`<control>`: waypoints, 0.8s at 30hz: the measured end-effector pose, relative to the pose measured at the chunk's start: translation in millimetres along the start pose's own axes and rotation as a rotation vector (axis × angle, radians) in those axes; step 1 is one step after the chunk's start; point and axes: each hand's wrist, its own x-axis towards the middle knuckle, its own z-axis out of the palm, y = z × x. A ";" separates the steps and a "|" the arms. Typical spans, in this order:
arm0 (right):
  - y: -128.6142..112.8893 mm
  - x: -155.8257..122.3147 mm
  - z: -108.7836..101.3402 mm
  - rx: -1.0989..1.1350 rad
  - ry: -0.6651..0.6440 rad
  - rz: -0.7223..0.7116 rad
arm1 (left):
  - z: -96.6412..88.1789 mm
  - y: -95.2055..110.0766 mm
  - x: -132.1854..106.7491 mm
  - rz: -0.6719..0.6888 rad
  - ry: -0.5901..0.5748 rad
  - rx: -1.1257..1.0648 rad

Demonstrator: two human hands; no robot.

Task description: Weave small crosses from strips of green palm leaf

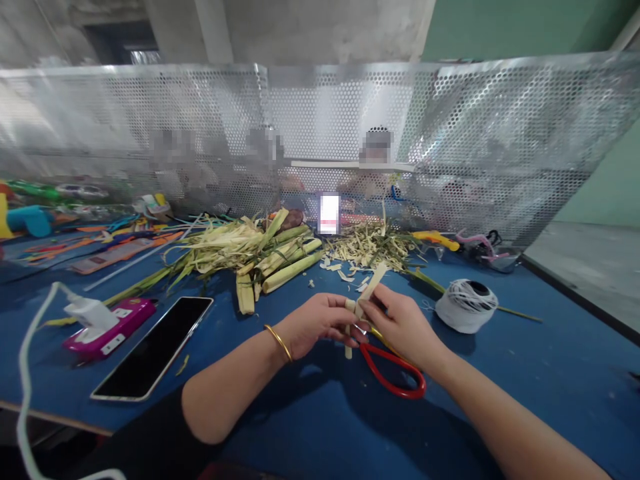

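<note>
Near the middle of the blue table, my left hand (pixel 320 323) and my right hand (pixel 395 317) meet over a pale, flat strip of plant fibre (pixel 375 277). The strip's upper end rises from my right hand's pinched fingertips. Lower down, my left thumb and fingers close on a pale piece whose end hangs below them; whether it is the same strip I cannot tell. Scissors with red handles (pixel 421 385) lie just under my hands, their blades mostly hidden by my fingers. A ball of white thread (pixel 465 310) stands right of my right hand.
Cut green stalks (pixel 290 270) and pale shavings (pixel 370 243) are piled beyond my hands. At left lie a dark-screened phone (pixel 155 350) and a purple power strip (pixel 113 327) with a white charger. A perforated sheet (pixel 215 120) stands along the back, with people behind it.
</note>
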 end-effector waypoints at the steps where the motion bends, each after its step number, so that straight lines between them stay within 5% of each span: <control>1: 0.1 0.4 1.4 0.027 0.008 0.020 | 1.0 -0.8 0.2 0.009 0.017 0.017; 10: 5.8 2.2 15.4 0.223 0.051 0.139 | 5.5 -12.6 6.9 -0.010 0.309 -0.117; 19: 6.5 0.7 22.2 0.343 0.127 0.217 | 10.0 -14.4 3.8 0.006 0.302 -0.115; 24: 5.9 -0.5 21.4 0.227 0.084 0.238 | 8.7 -14.9 6.7 0.037 0.353 -0.098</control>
